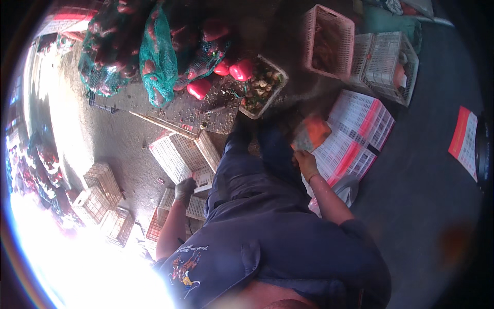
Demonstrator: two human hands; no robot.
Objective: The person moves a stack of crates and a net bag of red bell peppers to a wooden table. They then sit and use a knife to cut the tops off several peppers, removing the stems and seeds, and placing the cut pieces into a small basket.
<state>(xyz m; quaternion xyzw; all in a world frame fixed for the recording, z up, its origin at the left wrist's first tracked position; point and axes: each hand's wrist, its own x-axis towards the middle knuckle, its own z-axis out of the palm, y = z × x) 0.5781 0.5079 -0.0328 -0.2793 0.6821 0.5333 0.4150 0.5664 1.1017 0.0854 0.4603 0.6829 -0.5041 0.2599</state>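
Observation:
My left hand [185, 190], in a grey glove, is at the near rim of an open white plastic crate [173, 156]; its fingers look curled on the rim. My right hand [307, 164] looks bare and pinches the near edge of a blurred orange-and-grey item [312, 134], whose kind I cannot tell. That item is beside a stack of white plastic crates with pink bands [353, 135]. Ahead, red bell peppers [241, 70] lie on a littered surface beside green mesh sacks [158, 58] of red produce.
A crate of vegetable scraps [264, 87] stands beyond my feet. At the upper right are a pink crate [330, 40] and white crates [389, 63]. More crates [92, 202] stand at the left, near strong glare. A red-and-white printed sheet [465, 143] is at the far right.

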